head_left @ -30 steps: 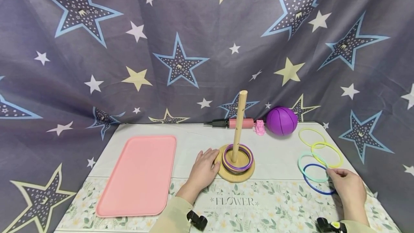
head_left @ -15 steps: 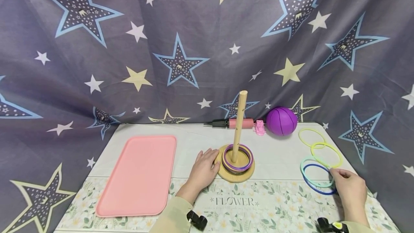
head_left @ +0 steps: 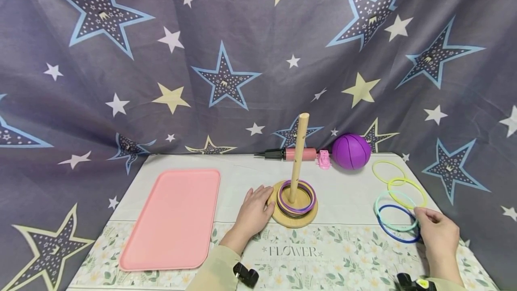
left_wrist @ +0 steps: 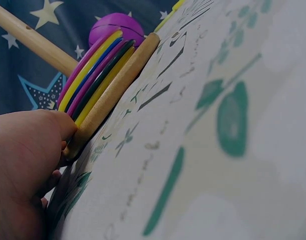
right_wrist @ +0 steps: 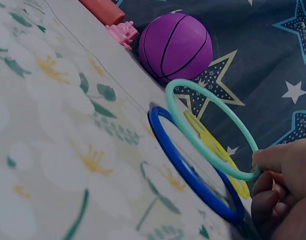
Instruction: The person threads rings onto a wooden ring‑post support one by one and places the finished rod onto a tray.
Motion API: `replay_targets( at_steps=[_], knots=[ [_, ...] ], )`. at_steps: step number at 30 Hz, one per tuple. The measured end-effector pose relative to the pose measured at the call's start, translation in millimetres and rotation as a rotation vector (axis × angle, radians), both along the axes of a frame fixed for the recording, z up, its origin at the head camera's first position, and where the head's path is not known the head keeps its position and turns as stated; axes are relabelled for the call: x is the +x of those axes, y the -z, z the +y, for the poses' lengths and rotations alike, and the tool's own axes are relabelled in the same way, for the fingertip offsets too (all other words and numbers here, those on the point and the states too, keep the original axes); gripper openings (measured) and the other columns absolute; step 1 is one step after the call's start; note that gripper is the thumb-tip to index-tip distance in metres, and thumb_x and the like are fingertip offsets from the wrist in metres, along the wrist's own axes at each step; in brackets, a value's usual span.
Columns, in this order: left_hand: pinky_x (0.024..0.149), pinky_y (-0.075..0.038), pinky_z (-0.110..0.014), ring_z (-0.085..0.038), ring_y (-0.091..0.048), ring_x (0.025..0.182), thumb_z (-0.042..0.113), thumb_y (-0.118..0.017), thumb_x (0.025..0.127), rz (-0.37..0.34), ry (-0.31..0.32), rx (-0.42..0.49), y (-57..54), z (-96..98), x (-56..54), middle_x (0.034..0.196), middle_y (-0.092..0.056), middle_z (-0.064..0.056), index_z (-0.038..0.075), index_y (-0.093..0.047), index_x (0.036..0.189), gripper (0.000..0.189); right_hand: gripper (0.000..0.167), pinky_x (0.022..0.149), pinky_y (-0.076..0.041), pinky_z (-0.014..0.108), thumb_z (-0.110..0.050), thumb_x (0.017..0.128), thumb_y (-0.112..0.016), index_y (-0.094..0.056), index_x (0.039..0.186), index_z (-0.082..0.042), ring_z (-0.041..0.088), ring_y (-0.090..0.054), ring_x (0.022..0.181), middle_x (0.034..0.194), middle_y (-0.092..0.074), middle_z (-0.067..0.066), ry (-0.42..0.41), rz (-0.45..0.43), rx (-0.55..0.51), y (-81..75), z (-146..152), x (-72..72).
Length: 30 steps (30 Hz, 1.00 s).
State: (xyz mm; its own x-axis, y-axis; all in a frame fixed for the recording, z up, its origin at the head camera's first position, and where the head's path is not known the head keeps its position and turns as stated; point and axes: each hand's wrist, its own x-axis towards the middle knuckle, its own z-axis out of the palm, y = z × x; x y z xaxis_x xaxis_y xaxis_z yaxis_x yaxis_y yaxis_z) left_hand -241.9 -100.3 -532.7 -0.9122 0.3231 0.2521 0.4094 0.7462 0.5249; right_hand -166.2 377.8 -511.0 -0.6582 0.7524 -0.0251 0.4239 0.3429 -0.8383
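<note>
In the head view my right hand [head_left: 438, 232] pinches a mint-green ring [head_left: 397, 192] at its near right edge. The right wrist view shows this mint-green ring [right_wrist: 212, 105] raised and tilted over a dark blue ring [right_wrist: 192, 175], with thumb and finger on its rim. My left hand [head_left: 254, 210] holds the left edge of a wooden ring-toss stand [head_left: 296, 222]. Its thumb [left_wrist: 63, 122] lies against the round base; the other fingers are partly hidden. Several coloured rings [left_wrist: 95, 70] lie stacked around the upright peg [head_left: 299, 156].
Two yellow-green rings [head_left: 424, 192] overlap behind the mint one. A purple ball [head_left: 351, 152], a small pink toy [head_left: 324, 159] and a red-and-black hand pump [head_left: 300, 154] stand along the back. A pink tray [head_left: 173, 219] lies left. A starry cloth [head_left: 258, 35] hangs behind.
The mint-green ring has shifted slightly right and lifted over the dark blue ring, following my right hand. My left hand and the stand have stayed put.
</note>
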Motion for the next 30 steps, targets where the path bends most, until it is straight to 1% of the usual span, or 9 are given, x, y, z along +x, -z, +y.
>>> replay_targets(
  at_steps=[4, 7, 10, 12, 14, 20, 24, 26, 30],
  knots=[
    [0.136, -0.019, -0.058, -0.034, -0.045, 0.158, 0.024, -0.062, 0.112, 0.002, 0.003, -0.003, -0.1, 0.3, -0.3, 0.160, -0.060, -0.010, 0.003, -0.059, 0.158, 0.050, 0.049, 0.054, -0.048, 0.020, -0.042, 0.107, -0.071, -0.073, 0.133, 0.000, 0.001, -0.058, 0.065, 0.071, -0.059, -0.023, 0.008, 0.041, -0.105, -7.0, -2, -1.2],
    [0.136, -0.019, -0.058, -0.034, -0.045, 0.158, 0.024, -0.062, 0.112, -0.001, 0.004, 0.000, -1.0, 0.0, 0.0, 0.160, -0.060, -0.011, 0.003, -0.059, 0.158, 0.050, 0.034, 0.053, -0.050, 0.021, -0.040, 0.106, -0.074, -0.077, 0.121, -0.010, 0.005, -0.061, 0.063, 0.072, -0.063, -0.019, 0.014, 0.091, -0.218, -14.7, -5, -2.5],
    [0.136, -0.019, -0.059, -0.035, -0.045, 0.158, 0.024, -0.062, 0.112, -0.005, 0.004, 0.007, -2.4, -0.3, 0.4, 0.160, -0.060, -0.011, 0.003, -0.059, 0.158, 0.050, 0.013, 0.053, -0.051, 0.022, -0.034, 0.105, -0.077, -0.080, 0.103, -0.021, 0.008, -0.060, 0.064, 0.073, -0.067, -0.013, 0.009, 0.150, -0.310, -23.8, -8, -3.2],
    [0.136, -0.019, -0.059, -0.035, -0.045, 0.157, 0.024, -0.062, 0.112, -0.006, 0.006, 0.008, -3.0, -0.4, 0.6, 0.160, -0.060, -0.011, 0.003, -0.059, 0.158, 0.050, 0.011, 0.053, -0.052, 0.021, -0.031, 0.104, -0.079, -0.080, 0.095, -0.025, 0.009, -0.061, 0.064, 0.073, -0.069, -0.010, -0.001, 0.185, -0.355, -29.0, -11, -3.0],
    [0.136, -0.019, -0.059, -0.035, -0.045, 0.157, 0.024, -0.061, 0.112, -0.007, 0.008, 0.006, -2.9, -0.4, 0.7, 0.161, -0.060, -0.011, 0.003, -0.059, 0.158, 0.050, 0.012, 0.054, -0.052, 0.020, -0.028, 0.104, -0.079, -0.082, 0.093, -0.025, 0.009, -0.061, 0.063, 0.073, -0.070, -0.009, -0.015, 0.205, -0.373, -34.1, -13, -1.9],
    [0.135, -0.020, -0.060, -0.035, -0.046, 0.157, 0.022, -0.063, 0.112, 0.005, 0.007, 0.012, -2.2, 0.5, 0.7, 0.159, -0.061, -0.012, 0.002, -0.060, 0.156, 0.049, 0.009, 0.054, -0.051, 0.020, -0.027, 0.103, -0.081, -0.084, 0.100, -0.020, 0.010, -0.060, 0.062, 0.073, -0.069, -0.006, -0.032, 0.246, -0.407, -49.5, -22, -0.2],
    [0.134, -0.021, -0.061, -0.037, -0.047, 0.156, 0.021, -0.063, 0.111, 0.010, 0.008, 0.021, -3.6, 0.5, 1.8, 0.159, -0.061, -0.013, 0.001, -0.060, 0.156, 0.049, 0.015, 0.056, -0.051, 0.021, -0.029, 0.103, -0.081, -0.083, 0.108, -0.015, 0.012, -0.058, 0.064, 0.075, -0.068, -0.004, -0.059, 0.262, -0.407, -61.8, -29, 0.7],
    [0.134, -0.022, -0.062, -0.038, -0.047, 0.155, 0.020, -0.063, 0.111, 0.015, 0.009, 0.018, -4.5, 0.2, 2.5, 0.158, -0.062, -0.014, 0.001, -0.061, 0.155, 0.049, 0.016, 0.056, -0.051, 0.022, -0.030, 0.104, -0.081, -0.082, 0.109, -0.014, 0.012, -0.058, 0.064, 0.075, -0.068, -0.003, -0.078, 0.275, -0.406, -68.2, -33, 0.5],
    [0.134, -0.022, -0.062, -0.039, -0.047, 0.155, 0.020, -0.064, 0.110, 0.011, 0.012, 0.014, -5.5, 0.3, 3.4, 0.158, -0.062, -0.015, 0.000, -0.060, 0.155, 0.049, 0.009, 0.055, -0.052, 0.020, -0.024, 0.104, -0.080, -0.082, 0.106, -0.016, 0.012, -0.059, 0.062, 0.075, -0.068, -0.004, -0.122, 0.333, -0.418, -82.3, -41, -1.4]
  ],
)
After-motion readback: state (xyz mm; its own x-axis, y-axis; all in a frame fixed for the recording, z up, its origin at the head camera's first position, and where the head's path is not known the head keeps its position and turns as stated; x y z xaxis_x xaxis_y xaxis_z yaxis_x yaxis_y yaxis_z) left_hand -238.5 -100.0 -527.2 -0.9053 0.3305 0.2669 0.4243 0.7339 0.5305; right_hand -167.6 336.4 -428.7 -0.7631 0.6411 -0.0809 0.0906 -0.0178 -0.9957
